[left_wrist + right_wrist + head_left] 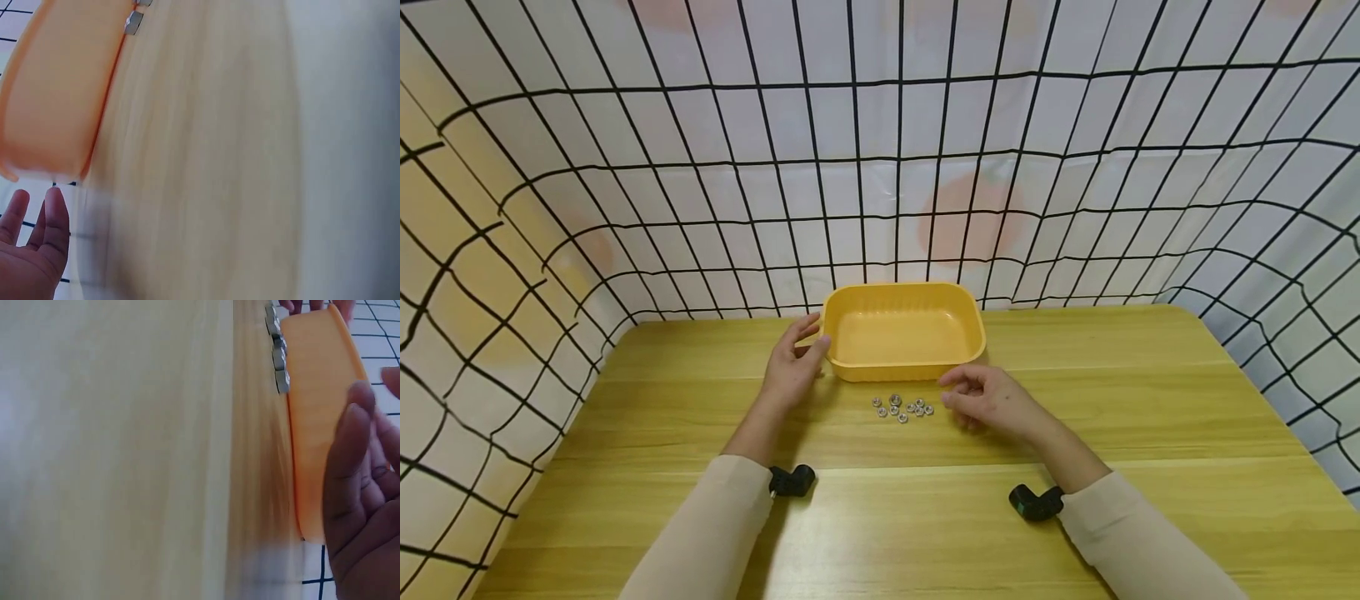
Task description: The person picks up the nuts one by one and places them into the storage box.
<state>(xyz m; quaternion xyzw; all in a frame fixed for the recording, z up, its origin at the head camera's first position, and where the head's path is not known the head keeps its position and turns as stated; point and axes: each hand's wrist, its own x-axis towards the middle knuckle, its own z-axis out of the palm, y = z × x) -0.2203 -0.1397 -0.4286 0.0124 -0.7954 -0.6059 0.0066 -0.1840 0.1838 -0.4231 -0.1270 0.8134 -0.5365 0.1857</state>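
A yellow plastic tray (902, 372) with rounded corners stands on the wooden table. Several small metal hex nuts (895, 401) lie in a loose group just in front of its near wall. At the tray's left end is my left hand (790, 367), fingers relaxed, with the thumb right at the rim. In the left wrist view, those fingertips (55, 199) point toward the tray's end wall (47, 153). My right hand (996, 402) hovers by the tray's front right corner, to the right of the nuts. Its fingers are loosely bent and nothing shows between them.
Black wire mesh (880, 158) rises behind the table and along both sides, with a pale patterned sheet (1078, 117) behind it. Each wrist carries a small black camera, the left one (793, 481) and the right one (1036, 503). Bare wooden tabletop (910, 525) extends toward me.
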